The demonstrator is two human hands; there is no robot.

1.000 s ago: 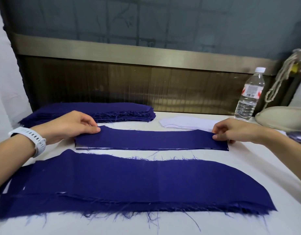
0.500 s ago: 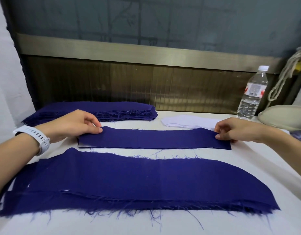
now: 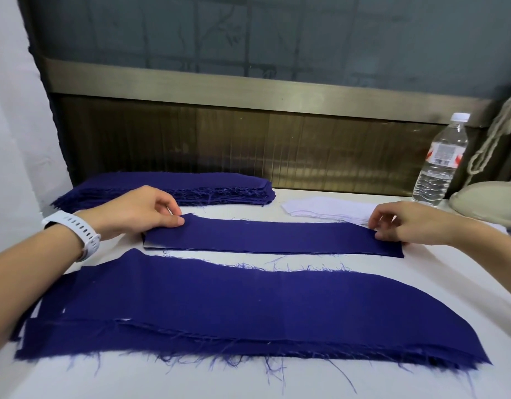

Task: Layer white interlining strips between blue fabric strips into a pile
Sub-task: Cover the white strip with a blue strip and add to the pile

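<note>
A narrow blue fabric strip (image 3: 271, 236) lies across the middle of the white table, with a thin white edge showing under its near left side. My left hand (image 3: 133, 210) pinches the strip's left end between thumb and fingers. My right hand (image 3: 404, 223) pinches the strip's right end. A stack of white interlining strips (image 3: 326, 210) lies just behind the strip, at the right. A thick stack of blue strips (image 3: 191, 187) sits at the back left. A wide layered blue pile (image 3: 234, 306) with frayed edges lies nearest me.
A clear water bottle (image 3: 441, 159) stands at the back right, beside a beige rounded object (image 3: 484, 201) and a hanging cord (image 3: 496, 139). A brown panel wall (image 3: 248, 139) closes the table's far edge. White wall at left.
Both hands stay on the ends of the narrow blue strip, which has barely shifted. The view has drifted slightly, and the white edge under the strip shows less.
</note>
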